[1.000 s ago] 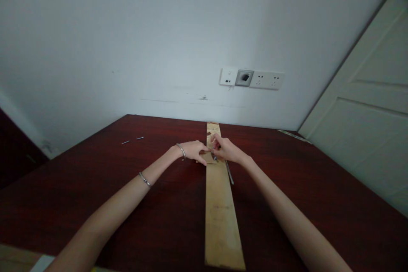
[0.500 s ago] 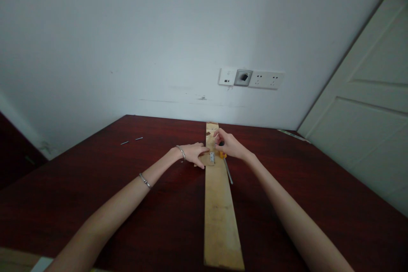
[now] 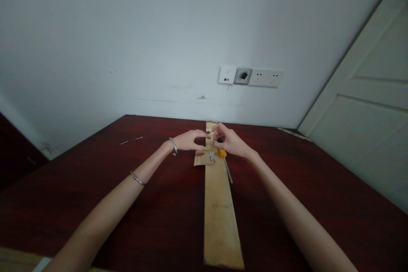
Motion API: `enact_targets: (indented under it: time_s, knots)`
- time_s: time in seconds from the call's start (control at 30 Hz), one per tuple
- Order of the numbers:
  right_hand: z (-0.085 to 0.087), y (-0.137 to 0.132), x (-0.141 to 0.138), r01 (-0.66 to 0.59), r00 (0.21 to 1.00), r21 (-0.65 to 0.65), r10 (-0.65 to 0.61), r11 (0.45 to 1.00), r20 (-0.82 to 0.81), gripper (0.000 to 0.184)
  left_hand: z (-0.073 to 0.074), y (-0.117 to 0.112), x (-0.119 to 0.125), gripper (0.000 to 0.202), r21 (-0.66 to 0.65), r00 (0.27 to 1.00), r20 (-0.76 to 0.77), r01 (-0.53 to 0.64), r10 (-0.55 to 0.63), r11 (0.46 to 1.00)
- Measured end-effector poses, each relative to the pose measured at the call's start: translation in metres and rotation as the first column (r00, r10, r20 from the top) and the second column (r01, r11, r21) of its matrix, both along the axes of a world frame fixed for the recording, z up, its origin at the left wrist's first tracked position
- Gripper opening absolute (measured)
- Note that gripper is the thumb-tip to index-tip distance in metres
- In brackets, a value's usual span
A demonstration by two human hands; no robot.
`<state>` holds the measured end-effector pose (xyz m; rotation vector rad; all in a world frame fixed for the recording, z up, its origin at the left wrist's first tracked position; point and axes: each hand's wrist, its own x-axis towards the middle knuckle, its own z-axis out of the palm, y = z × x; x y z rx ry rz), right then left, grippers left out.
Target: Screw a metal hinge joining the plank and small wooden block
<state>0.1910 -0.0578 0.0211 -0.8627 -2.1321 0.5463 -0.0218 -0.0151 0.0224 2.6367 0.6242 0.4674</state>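
Note:
My left hand (image 3: pixel 188 140) is raised just above a long pale wooden board (image 3: pixel 219 212), thumb and fingers apart, with nothing visible in it. Across from it, my right hand (image 3: pixel 232 142) is curled, its thumb and fingertips in a pinch over the board; whatever they hold is too small to make out. Below the hands, a piece of brown cardboard (image 3: pixel 199 159) lies across the board, sticking out on the left. A small metal plate (image 3: pixel 212 157) rests on its right end. Under my right hand lies a screwdriver (image 3: pixel 222 153) with a yellow and black handle, its shaft pointing towards me.
The dark red table (image 3: pixel 153 204) meets a white wall at the back. Two thin metal pieces, like screws or nails (image 3: pixel 124 142), lie at the left. A flat pale strip (image 3: pixel 293 134) is at the far right edge. Wall sockets (image 3: pixel 266 78) sit above, beside a white door (image 3: pixel 369 93).
My left hand has lifted off the cardboard and moved up and left, uncovering it. My right hand has shifted slightly away from me and stays pinched.

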Motion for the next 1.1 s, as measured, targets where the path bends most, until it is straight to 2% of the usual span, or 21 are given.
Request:
enact_targets:
  time_s: [0.07, 0.17, 0.37, 0.5, 0.57, 0.63, 0.67, 0.73, 0.83, 0.97, 1.1]
  knots:
    - [0.005, -0.006, -0.005, -0.014, 1.000, 0.015, 0.014, 1.000, 0.002, 0.033, 0.004, -0.005, 0.003, 0.031, -0.068, 0.992, 0.123, -0.008, 0.016, 0.998]
    - [0.008, -0.011, -0.011, -0.007, 1.000, 0.045, 0.006, 0.999, 0.012, 0.034, 0.004, -0.009, 0.009, 0.019, -0.131, 0.982, 0.178, -0.042, 0.065, 0.991]
    - [0.007, -0.009, -0.012, 0.016, 0.999, 0.060, -0.018, 0.998, 0.035, 0.036, 0.000, -0.007, 0.010, 0.022, -0.127, 0.981, 0.188, -0.030, 0.054, 0.991]
    - [0.009, -0.008, -0.005, 0.045, 0.998, 0.068, -0.048, 0.997, 0.050, 0.045, 0.005, 0.001, 0.000, 0.019, -0.037, 0.988, 0.138, -0.070, 0.074, 0.997]
    - [0.012, -0.007, 0.001, 0.084, 0.995, 0.074, -0.088, 0.994, 0.056, 0.045, 0.008, 0.011, -0.014, 0.020, 0.045, 0.983, 0.105, -0.159, 0.154, 0.986]
    - [0.012, -0.003, 0.007, 0.121, 0.990, 0.083, -0.126, 0.989, 0.061, 0.042, 0.008, 0.026, -0.036, 0.022, 0.136, 0.953, 0.026, -0.302, 0.302, 0.943]
    - [0.012, -0.001, 0.010, 0.137, 0.987, 0.085, -0.143, 0.987, 0.066, 0.040, 0.007, 0.034, -0.050, 0.023, 0.189, 0.920, -0.064, -0.368, 0.386, 0.910]
    - [0.009, 0.004, 0.016, 0.165, 0.982, 0.085, -0.172, 0.983, 0.079, 0.035, 0.003, 0.049, -0.081, 0.022, 0.296, 0.784, -0.272, -0.483, 0.558, 0.824]
    - [0.003, 0.011, 0.020, 0.178, 0.978, 0.081, -0.186, 0.981, 0.096, 0.031, -0.003, 0.060, -0.129, 0.016, 0.351, 0.661, -0.386, -0.540, 0.644, 0.765]
    - [-0.005, 0.018, 0.021, 0.186, 0.974, 0.080, -0.194, 0.979, 0.118, 0.030, -0.011, 0.050, -0.176, 0.013, 0.422, 0.496, -0.494, -0.581, 0.714, 0.696]
    - [-0.010, 0.021, 0.022, 0.189, 0.971, 0.046, -0.194, 0.981, 0.141, 0.028, -0.018, 0.030, -0.195, 0.014, 0.476, 0.383, -0.543, -0.593, 0.748, 0.649]
